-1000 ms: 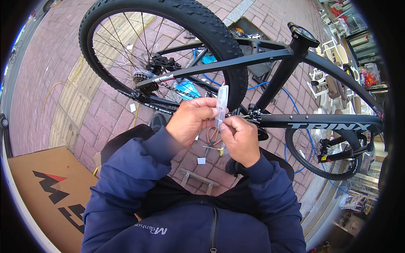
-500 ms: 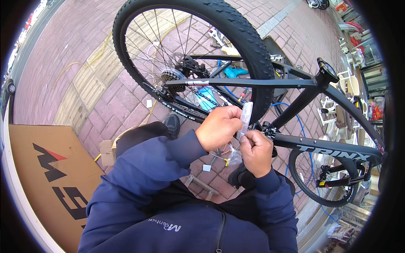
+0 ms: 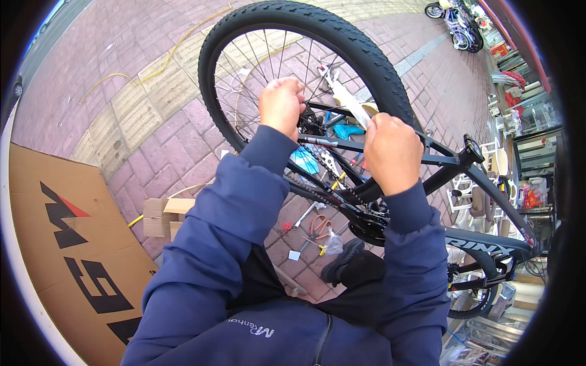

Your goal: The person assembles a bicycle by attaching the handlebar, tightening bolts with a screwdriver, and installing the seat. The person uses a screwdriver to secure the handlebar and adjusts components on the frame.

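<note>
A black bicycle frame (image 3: pixel 491 193) stretches to the right, and its large knobby wheel (image 3: pixel 390 79) stands in front of me. My left hand (image 3: pixel 282 108) is closed in a pinch at the spokes; whatever its fingers hold cannot be made out. To the right, my right hand (image 3: pixel 394 152) is closed on the lower end of a white strip (image 3: pixel 350 100), which points up and left across the wheel opening. That hand is just over the frame's thin rear tubes. Below the hands are the chain and a dark crank area (image 3: pixel 369 226). My left hand partly hides the rear sprockets.
On the brick paving lie a hammer-like tool (image 3: pixel 310 213), orange-handled pliers (image 3: pixel 319 227), a clear plastic bag (image 3: pixel 332 244) and a teal tool (image 3: pixel 347 131). A large cardboard box (image 3: pixel 55 189) stands at left, a small open carton (image 3: pixel 160 218) beside it. White chairs (image 3: pixel 491 161) are at right.
My hands were together on a whitish strip low beside the wheel. They have moved apart and up, the left to the spokes, the right over the frame. The view has shifted.
</note>
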### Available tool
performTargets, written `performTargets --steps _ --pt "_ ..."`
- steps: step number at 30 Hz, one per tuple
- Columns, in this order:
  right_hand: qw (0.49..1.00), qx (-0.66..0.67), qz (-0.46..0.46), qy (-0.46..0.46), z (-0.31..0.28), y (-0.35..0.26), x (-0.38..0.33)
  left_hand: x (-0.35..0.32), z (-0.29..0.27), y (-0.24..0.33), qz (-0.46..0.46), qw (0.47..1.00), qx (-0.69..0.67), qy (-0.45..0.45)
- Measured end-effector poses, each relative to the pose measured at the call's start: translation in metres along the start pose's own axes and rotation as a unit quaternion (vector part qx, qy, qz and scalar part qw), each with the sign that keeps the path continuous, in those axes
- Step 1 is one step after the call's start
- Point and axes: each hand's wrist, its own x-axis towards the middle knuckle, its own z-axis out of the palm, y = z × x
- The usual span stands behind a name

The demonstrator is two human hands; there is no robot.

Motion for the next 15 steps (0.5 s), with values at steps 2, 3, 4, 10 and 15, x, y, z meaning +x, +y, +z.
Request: performTargets --steps 2,3,4,10,15 --pt "0.997 -0.073 -0.007 -0.031 0.002 -0.011 0.018 0.026 -0.006 -0.002 0.027 0.997 0.070 0.025" --pt "0.995 -0.093 -0.009 -0.039 0.004 -0.016 0.025 0.034 -0.008 -0.005 0.030 0.994 0.101 -0.007" --pt "0.992 -0.115 -0.010 -0.047 0.007 -0.021 0.030 0.039 -0.008 -0.010 0.025 0.989 0.139 -0.037" --pt "0.988 -0.141 -0.017 -0.067 0.026 -0.032 0.045 0.049 0.012 -0.029 -0.084 0.990 0.071 -0.091" --pt "0.989 -0.139 -0.041 -0.035 0.036 -0.029 0.051 0.054 0.015 -0.026 -0.102 0.992 0.021 -0.072"
